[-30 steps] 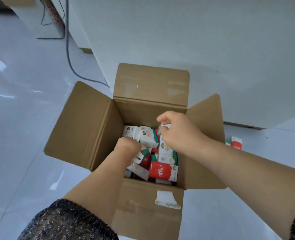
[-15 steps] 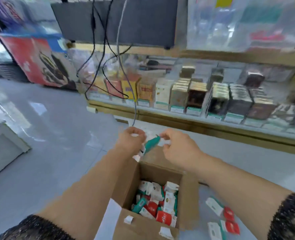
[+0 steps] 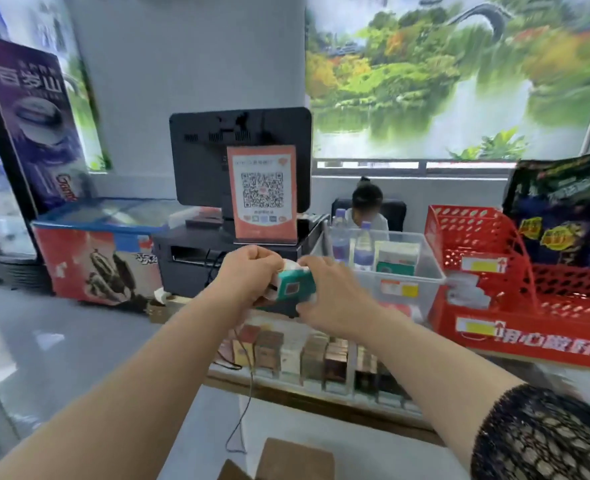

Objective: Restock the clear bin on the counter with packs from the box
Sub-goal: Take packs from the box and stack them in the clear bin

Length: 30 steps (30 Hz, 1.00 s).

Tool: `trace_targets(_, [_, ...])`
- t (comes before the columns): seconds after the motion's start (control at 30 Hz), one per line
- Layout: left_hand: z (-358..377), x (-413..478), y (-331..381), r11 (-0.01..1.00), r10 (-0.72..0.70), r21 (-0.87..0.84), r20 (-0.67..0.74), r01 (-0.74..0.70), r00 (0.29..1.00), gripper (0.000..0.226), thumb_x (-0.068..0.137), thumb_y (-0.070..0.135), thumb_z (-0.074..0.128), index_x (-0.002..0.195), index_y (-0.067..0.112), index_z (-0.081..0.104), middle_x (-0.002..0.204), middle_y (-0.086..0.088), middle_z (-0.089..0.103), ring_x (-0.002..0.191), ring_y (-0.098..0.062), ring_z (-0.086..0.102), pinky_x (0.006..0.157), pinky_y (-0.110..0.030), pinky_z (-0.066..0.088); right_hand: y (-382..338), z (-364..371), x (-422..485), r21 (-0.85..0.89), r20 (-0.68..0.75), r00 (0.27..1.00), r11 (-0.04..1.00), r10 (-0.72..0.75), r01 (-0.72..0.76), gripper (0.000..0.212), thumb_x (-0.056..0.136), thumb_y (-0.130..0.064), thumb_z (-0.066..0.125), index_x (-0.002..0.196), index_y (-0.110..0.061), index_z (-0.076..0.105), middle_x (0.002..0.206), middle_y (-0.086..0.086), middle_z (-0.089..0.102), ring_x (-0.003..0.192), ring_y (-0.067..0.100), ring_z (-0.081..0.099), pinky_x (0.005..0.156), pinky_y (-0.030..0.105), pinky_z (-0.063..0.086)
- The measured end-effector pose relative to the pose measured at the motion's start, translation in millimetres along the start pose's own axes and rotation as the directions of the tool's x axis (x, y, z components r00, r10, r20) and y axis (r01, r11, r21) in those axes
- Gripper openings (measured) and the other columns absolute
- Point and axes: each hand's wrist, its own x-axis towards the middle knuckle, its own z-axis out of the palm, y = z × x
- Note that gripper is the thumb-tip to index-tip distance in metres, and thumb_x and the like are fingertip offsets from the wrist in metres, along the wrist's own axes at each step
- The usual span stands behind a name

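Head view: your left hand [image 3: 248, 277] is curled tight round the left end of a small bundle of teal-and-white packs [image 3: 295, 287]. Your right hand [image 3: 336, 301] grips the bundle's right side with bent fingers. You hold it in the air, just left of the clear bin [image 3: 428, 275] and nearer to you. The bin sits on the glass counter [image 3: 321, 398] with a few stocked cartons [image 3: 397, 259] inside. Two water bottles [image 3: 362, 242] stand at its far-left corner; inside or behind it, you cannot tell. The box [image 3: 297, 459] lies open at the near edge, below your arms. Beyond your hands a monitor [image 3: 210, 150] carries an orange sign [image 3: 264, 192] with a QR code. Right of the bin a red basket [image 3: 487, 244] reads "用心做好" in part; a far-left purple panel [image 3: 34, 109] reads "百岁山"
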Motion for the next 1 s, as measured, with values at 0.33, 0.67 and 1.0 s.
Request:
trace_targets(0.33, [42, 53, 80, 0.994, 0.050, -0.107, 0.098, -0.039, 0.994, 0.006, 0.095, 0.020, 0.053, 0.097, 0.015, 0.056, 0.088, -0.008, 0.061, 0.075, -0.018, 0.063, 0.057, -0.026, 0.054, 24, -67, 54, -0.064, -0.214, 0.977, 0.997, 0.020, -0.035, 0.055, 0.081, -0.019, 0.067, 0.130, -0.024, 0.042, 0.127, 0.000, 0.052, 0.116, 0.022, 0.046, 0.097, 0.039, 0.044])
trace_targets(0.67, [79, 123, 79, 0.997, 0.011, -0.080, 0.216, 0.007, 0.976, 0.021, 0.099, 0.036, 0.043, 0.105, 0.017, 0.052, 0.097, -0.010, 0.063, 0.082, -0.019, 0.066, 0.061, -0.029, 0.058, 88, -55, 97, -0.137, -0.336, 0.942, 0.988, 0.022, -0.072, 0.046, 0.087, -0.020, 0.064, 0.131, -0.021, 0.051, 0.126, 0.000, 0.059, 0.114, 0.021, 0.054, 0.094, 0.033, 0.044])
trace_targets(1.0, [113, 178, 67, 0.940, 0.285, 0.186, 0.035, -0.286, 0.958, 0.035, 0.100, 0.033, 0.036, 0.094, 0.012, 0.063, 0.092, -0.004, 0.064, 0.090, -0.025, 0.059, 0.090, -0.051, 0.048, 234, -57, 170, -0.462, -0.238, 0.934, 0.815, 0.267, -0.351, 0.028, 0.091, -0.024, 0.055, 0.118, -0.017, 0.052, 0.115, 0.003, 0.060, 0.105, 0.022, 0.056, 0.084, 0.034, 0.046])
